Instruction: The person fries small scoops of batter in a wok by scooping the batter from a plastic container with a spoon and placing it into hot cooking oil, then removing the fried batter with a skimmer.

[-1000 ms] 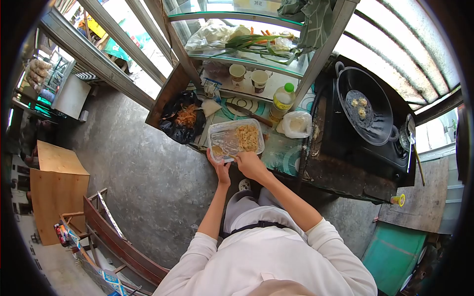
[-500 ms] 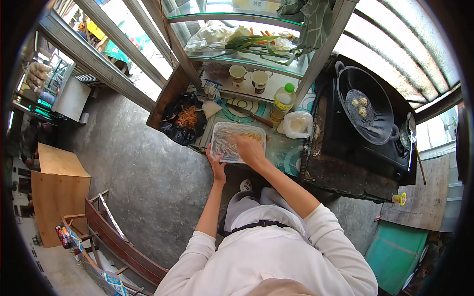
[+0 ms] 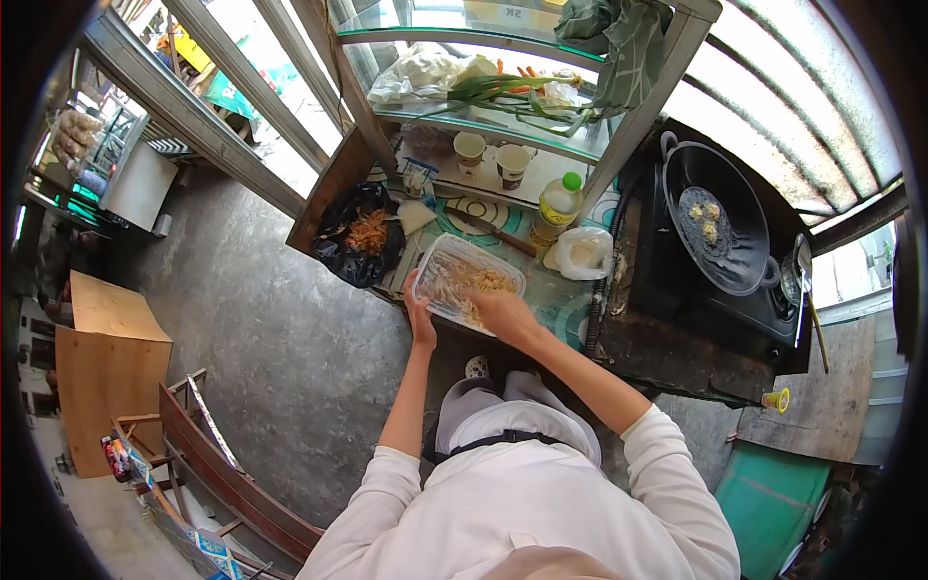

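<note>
My left hand grips the left edge of a clear plastic tub, its fingers closed round the side. The tub is tilted at the front of the counter, its inner walls smeared with white batter. A pale, shredded batter mix lies toward its right side. My right hand reaches in over the front rim, fingers bunched in the mix; the fingertips are partly hidden. Behind the tub lies a knife with a wooden handle. A black plastic bag holding shredded orange food sits to the left.
Right of the tub are a green-capped bottle and a white plastic bag. A wok with several fritters in oil sits on the black stove. Paper cups and spring onions are on the shelves behind.
The tub has turned and tipped, so more of its inside shows. My right hand has shifted slightly right and down, and more of the batter mix is visible.
</note>
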{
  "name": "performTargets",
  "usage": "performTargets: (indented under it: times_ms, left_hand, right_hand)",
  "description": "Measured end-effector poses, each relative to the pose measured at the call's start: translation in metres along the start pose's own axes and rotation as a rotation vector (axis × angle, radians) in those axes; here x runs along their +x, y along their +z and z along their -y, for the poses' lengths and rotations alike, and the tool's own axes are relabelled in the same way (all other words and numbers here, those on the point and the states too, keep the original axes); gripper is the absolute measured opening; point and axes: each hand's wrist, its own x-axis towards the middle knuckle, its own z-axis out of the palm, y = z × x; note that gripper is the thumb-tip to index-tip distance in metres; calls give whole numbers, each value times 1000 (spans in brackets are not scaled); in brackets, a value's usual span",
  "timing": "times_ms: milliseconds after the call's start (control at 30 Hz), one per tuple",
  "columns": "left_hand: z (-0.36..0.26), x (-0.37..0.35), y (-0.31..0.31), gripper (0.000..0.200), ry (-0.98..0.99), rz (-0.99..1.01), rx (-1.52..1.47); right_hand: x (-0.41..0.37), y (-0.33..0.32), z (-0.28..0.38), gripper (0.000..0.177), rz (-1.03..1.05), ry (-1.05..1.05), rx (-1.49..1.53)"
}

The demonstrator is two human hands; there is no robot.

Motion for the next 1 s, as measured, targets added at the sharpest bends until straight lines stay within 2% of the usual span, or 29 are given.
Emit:
performTargets:
  times_ms: [33, 133, 233, 333, 433, 533, 633, 733, 833, 933, 1000]
  left_hand:
    - [3, 3, -3, 63, 29, 11, 60]
    - [-10, 6, 8, 63, 70, 104, -14]
    - [-15, 17, 11, 62, 91, 147, 14]
    - [2, 18, -2, 61, -41, 82, -223]
    - [-32, 15, 15, 59, -44, 54, -271]
    - [-34, 20, 12, 58, -71, 22, -267]
    - [-36, 21, 12, 55, -108, 73, -264]
    - [-28, 26, 11, 53, -128, 72, -198]
    - [-29, 28, 7, 51, -135, 100, -280]
    - [-25, 34, 2, 52, -85, 79, -285]
    - [-35, 38, 4, 52, -56, 77, -269]
  right_hand:
    - [5, -4, -3, 35, -43, 11, 13]
    - [17, -2, -13, 35, -115, -122, -25]
    - [6, 14, -9, 40, -18, -154, -166]
    - [-11, -4, 0, 42, 151, -64, -238]
    - [-19, -6, -23, 42, 209, -88, -274]
    - [-11, -3, -25, 41, -131, -145, -146]
    - [10, 1, -11, 42, -247, -263, -128]
    - [24, 25, -8, 43, -155, -313, -326]
    - [23, 52, -21, 42, -135, -404, -307]
    - [1, 29, -8, 41, 66, -385, -357]
    - [-16, 24, -15, 40, 208, -273, -381]
